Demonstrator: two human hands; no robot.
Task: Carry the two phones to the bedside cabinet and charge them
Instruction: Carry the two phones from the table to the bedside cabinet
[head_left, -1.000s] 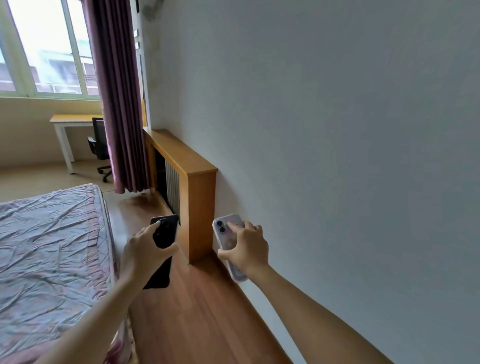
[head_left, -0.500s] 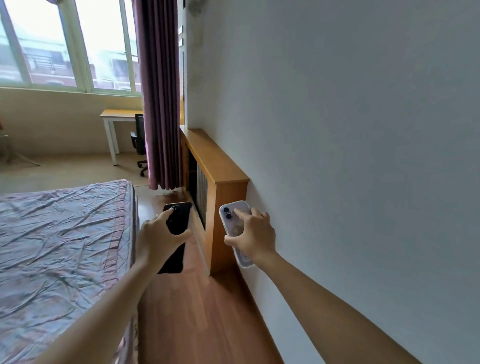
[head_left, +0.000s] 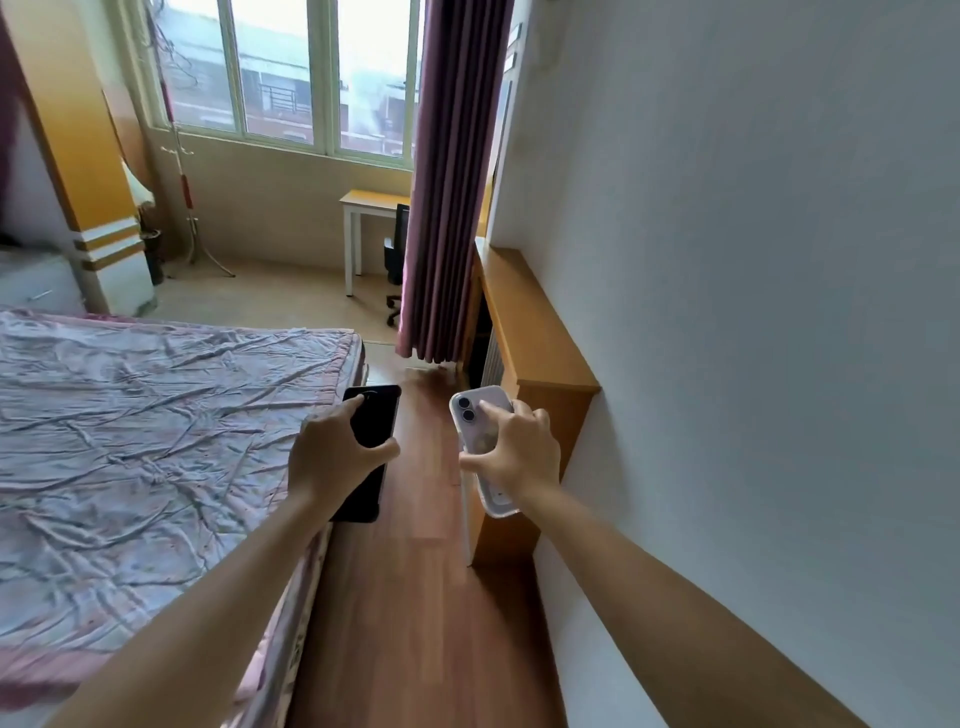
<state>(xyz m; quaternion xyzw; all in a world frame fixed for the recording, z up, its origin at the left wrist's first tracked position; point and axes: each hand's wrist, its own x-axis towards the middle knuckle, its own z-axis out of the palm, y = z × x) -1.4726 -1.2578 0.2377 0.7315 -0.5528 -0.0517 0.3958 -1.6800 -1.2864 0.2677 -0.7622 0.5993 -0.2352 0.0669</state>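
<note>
Left hand (head_left: 332, 457) clamps a black phone (head_left: 370, 431), back up, beside the bed (head_left: 130, 441). Right hand (head_left: 514, 457) grips a pale clear-cased phone (head_left: 480, 415), twin lenses showing, above wood floor (head_left: 415, 597).

Daylight from the window (head_left: 291, 78), overexposed panes, soft shadows, wide-angle bending at edges, slight overall softness

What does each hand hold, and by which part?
Left hand grips the black phone around its middle; right hand grips the white phone around its middle.
</note>
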